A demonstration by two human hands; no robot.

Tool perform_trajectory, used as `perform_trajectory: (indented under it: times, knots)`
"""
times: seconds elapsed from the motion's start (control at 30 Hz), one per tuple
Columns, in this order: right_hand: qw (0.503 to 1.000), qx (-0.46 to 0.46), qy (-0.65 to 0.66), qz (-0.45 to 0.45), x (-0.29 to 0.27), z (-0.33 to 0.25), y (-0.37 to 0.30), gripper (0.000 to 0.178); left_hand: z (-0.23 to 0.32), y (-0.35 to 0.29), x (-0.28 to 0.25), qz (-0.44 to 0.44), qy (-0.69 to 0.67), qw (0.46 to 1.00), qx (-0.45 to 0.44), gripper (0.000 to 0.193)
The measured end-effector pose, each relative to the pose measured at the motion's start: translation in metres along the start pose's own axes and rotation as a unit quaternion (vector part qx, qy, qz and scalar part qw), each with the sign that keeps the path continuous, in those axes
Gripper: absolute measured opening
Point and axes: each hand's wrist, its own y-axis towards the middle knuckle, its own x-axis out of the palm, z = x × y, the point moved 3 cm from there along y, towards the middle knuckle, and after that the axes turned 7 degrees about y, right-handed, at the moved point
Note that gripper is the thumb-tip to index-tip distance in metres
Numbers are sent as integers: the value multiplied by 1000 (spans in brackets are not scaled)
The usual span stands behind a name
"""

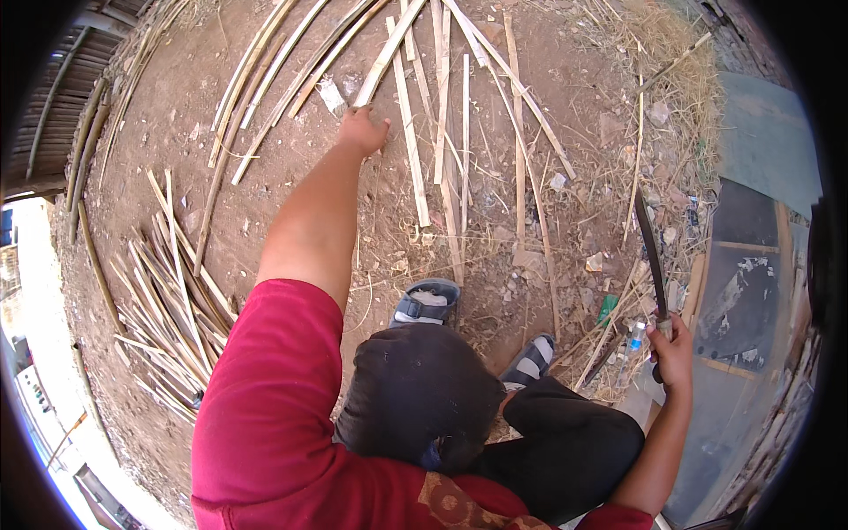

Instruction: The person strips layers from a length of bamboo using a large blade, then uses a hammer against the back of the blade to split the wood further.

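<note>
My left arm stretches forward over the dirt. My left hand (pixel 363 131) is closed at the near end of a pale split bamboo strip (pixel 386 58), which runs away from me toward the top of the view; the fingertips are partly hidden. Out to the right, my right hand (pixel 673 352) grips the handle of a long knife. The knife's dark, slightly curved blade (pixel 651 252) points forward and up. More bamboo strips (pixel 408 132) lie fanned out on the ground ahead of me.
A heap of thin split strips (pixel 168 300) lies at the left. Dry straw (pixel 680 97) covers the right far side. Dark panels (pixel 738 283) stand along the right edge, and a plastic bottle (pixel 636 337) lies beside my right hand. My sandalled foot (pixel 427 302) is in front.
</note>
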Motion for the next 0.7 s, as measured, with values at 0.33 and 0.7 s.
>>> perform_trajectory:
  times: [0.33,0.7]
  knots:
    - [1000,4,6,-16,8,-6,5,40,-7,38,0,3,-97,995,-36,83]
    - [999,-15,-21,-28,11,-11,-10,45,12,20,31,-6,22,999,23,83]
